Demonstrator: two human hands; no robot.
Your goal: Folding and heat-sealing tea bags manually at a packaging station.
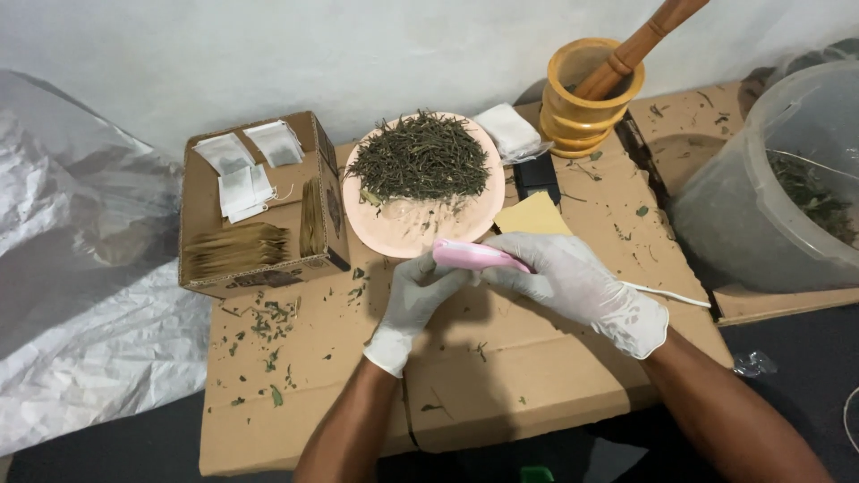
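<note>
1. Pink handheld tool (472,256): slim, smooth and rounded, lying crosswise just near of the plate and above the flattened cardboard (501,367) that covers the bench. A white cord (667,294) runs off to the right from behind the right hand.
2. Right hand (577,284), in a white glove, is closed over the tool's right end, fingers wrapped on it.
3. Left hand (416,300), also gloved, has its fingertips together against the tool's underside near the middle; I cannot tell whether anything lies between them.
4. Pink plate (407,231), just far of the tool, carries a heap of dried green leaves (419,159) on its far half.
5. Open cardboard box (204,210), to the left, holds 3 small white sachets (243,190) on its flaps and rows of tan paper pieces (234,248) stacked on edge.
6. Wooden mortar (586,103), far right of the plate, has a wooden pestle (637,43) leaning in it.
7. Clear plastic tub (761,197), at the right edge, holds more green leaves.
8. Yellow card (535,215) and a white sachet pile (508,128) lie between plate and mortar; leaf crumbs dot the cardboard.
</note>
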